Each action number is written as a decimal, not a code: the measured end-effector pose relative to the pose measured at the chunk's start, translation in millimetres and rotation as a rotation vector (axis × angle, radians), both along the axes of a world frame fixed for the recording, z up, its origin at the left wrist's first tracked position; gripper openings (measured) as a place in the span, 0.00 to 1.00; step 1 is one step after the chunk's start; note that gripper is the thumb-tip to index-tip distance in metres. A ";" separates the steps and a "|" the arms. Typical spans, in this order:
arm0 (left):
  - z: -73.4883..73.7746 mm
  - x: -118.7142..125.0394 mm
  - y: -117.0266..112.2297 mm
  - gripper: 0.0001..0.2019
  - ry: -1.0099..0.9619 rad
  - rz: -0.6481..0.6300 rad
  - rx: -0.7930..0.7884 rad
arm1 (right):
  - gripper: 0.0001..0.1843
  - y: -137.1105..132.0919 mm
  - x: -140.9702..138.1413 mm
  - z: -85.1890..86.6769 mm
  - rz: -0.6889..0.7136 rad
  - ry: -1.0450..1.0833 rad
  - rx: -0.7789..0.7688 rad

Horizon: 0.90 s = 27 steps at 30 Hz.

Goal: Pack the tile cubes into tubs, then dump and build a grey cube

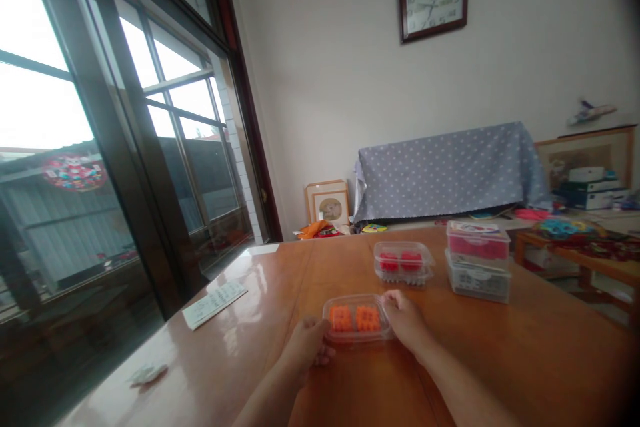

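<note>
Clear plastic box with a lid, lying on the glossy wooden table directly between the two hands, two orange toy bricks inside. Left hand curls around the box's near left end; right hand cups its right end, fingers bent over the rim. Neither hand is spread: each closes on the plastic, the pair bearing in from opposite ends, a hold that seems suited to steadying the box on the polished top. Exact finger contact beneath the left hand cannot be told. Just beyond the grip sits a second clear box holding red bricks; farther right stands a stack of two lidded boxes, apparently placed to leave the forearms room. Left of the grip lie a paper slip and, farther out, a crumpled tissue.
</note>
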<state>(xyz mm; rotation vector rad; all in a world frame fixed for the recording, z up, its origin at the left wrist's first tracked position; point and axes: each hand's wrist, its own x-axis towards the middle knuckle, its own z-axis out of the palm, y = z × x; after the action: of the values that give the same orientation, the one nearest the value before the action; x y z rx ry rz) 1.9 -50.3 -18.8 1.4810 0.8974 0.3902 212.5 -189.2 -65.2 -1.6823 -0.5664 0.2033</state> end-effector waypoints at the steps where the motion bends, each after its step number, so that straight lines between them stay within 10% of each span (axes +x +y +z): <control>1: -0.2 1.6 0.7 0.09 -0.014 0.001 -0.004 | 0.14 -0.4 -1.5 1.7 -0.001 0.022 0.011; 11: 33.6 35.7 26.2 0.12 -0.116 0.000 0.036 | 0.26 -9.2 -11.2 27.7 -0.092 0.146 0.197; 19: 94.7 139.8 32.3 0.12 -0.188 -0.074 0.099 | 0.22 -29.5 13.2 45.3 -0.355 0.319 0.601; 27: 107.9 228.5 7.7 0.10 -0.155 -0.180 0.114 | 0.21 -37.8 31.4 47.0 -0.458 0.406 0.680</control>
<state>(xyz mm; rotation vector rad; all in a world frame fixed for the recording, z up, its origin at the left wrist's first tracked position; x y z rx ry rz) 230.4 -42.6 89.1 1.5986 0.6216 0.4219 244.0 -227.0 -18.1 -1.0236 0.0722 0.0079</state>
